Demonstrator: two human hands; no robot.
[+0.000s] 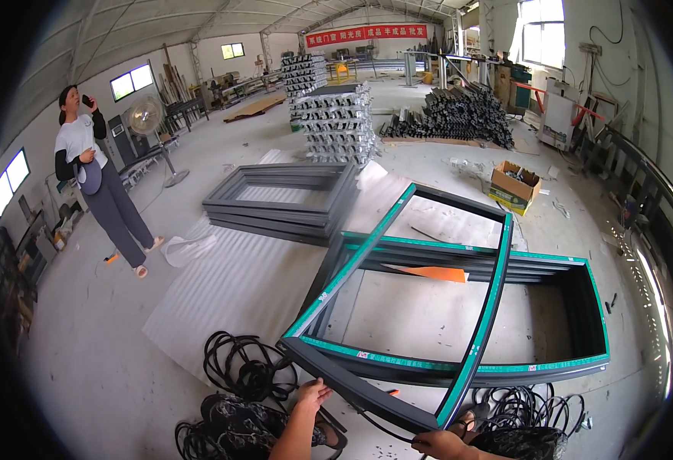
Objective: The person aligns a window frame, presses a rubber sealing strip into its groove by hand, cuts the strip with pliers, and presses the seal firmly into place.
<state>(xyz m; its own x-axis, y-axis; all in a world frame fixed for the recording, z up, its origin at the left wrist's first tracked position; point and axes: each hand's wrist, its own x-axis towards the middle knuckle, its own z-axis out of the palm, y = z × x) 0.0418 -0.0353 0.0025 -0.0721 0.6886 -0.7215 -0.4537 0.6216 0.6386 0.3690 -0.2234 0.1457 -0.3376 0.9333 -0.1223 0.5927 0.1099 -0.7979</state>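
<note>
A wide workshop floor (83, 360) of pale concrete spreads beneath a curved metal roof, with a sheet of white corrugated padding (237, 284) laid across its middle. On that padding rests a stack of grey window frames edged in green film (551, 366), and across the stack lies a single upper frame (417, 307), tilted, its near corner reaching towards the camera. Behind it sits a second stack of plain grey frames (283, 195), and farther back stand bundles of wrapped metal profiles (340, 123) and a heap of dark profiles (459, 115). At far left a person in a white top (95, 180) stands well apart, one hand raised to the head. A cardboard box (514, 185) sits right of the frames. Coils of black rubber strip (248, 368) lie near the wearer's knees. The left hand (312, 395) rests on the upper frame's near rail, fingers curled over its edge. The right hand (440, 443) grips at the frame's near corner, fingers closed, with a thin black strip running to it.
</note>
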